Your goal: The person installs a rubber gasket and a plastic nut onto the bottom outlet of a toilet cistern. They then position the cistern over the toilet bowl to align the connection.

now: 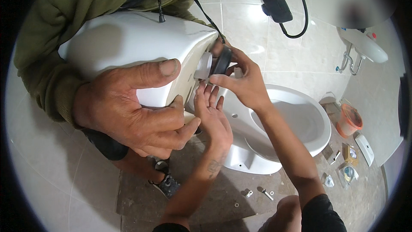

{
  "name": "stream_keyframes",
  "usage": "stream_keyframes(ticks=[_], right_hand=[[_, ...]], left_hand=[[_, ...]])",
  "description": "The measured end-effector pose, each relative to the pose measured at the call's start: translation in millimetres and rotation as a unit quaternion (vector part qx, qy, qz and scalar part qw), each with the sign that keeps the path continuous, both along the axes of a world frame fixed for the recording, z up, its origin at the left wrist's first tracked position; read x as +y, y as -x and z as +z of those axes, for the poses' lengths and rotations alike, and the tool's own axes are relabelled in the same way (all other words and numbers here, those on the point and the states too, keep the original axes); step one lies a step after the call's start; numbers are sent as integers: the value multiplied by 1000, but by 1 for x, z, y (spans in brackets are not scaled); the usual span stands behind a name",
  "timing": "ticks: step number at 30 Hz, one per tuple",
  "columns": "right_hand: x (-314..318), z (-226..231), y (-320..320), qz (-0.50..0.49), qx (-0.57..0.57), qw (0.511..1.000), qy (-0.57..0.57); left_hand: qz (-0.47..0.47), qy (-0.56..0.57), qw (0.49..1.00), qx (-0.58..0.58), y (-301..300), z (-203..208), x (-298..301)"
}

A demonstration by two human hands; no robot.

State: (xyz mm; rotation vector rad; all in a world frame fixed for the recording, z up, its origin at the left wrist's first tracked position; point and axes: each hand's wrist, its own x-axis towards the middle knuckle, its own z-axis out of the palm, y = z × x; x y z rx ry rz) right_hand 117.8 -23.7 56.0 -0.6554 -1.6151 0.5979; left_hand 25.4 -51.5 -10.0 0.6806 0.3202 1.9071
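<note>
A white ceramic toilet tank (167, 34) is held tilted by a co-worker in a green jacket (47, 56), whose large hand (133, 107) is in front of it. From the tank's underside sticks out a white threaded outlet (204, 65). My right hand (244, 77) grips a thick black gasket (222, 62) between thumb and fingers, right beside the outlet. Below it my left hand (213, 118) is open, palm up, its fingers stretched toward the tank's underside; whether the fingertips touch it I cannot tell. Under my right forearm stands a white toilet bowl (322, 131).
Small fittings and a bolt (267, 194) lie on the floor near my knee. At the right are an orange bucket (349, 120), a white oblong piece (365, 149), a small box (351, 154) and plastic bags (347, 174). A wall sink (369, 47) hangs farther off.
</note>
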Motion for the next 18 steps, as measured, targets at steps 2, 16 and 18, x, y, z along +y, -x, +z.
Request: stream_keyframes(ticks=[2,16,18], right_hand=[[0,1,8,-38,-11,999,-14],[15,-8,31,-191,-53,967,-160],[20,-14,27,-214,-46,956,-194]], left_hand=[[-49,-13,998,-26,8,-5,6],[-220,-56,973,-30,21,9,-2],[-243,-51,968,-47,20,10,-3]])
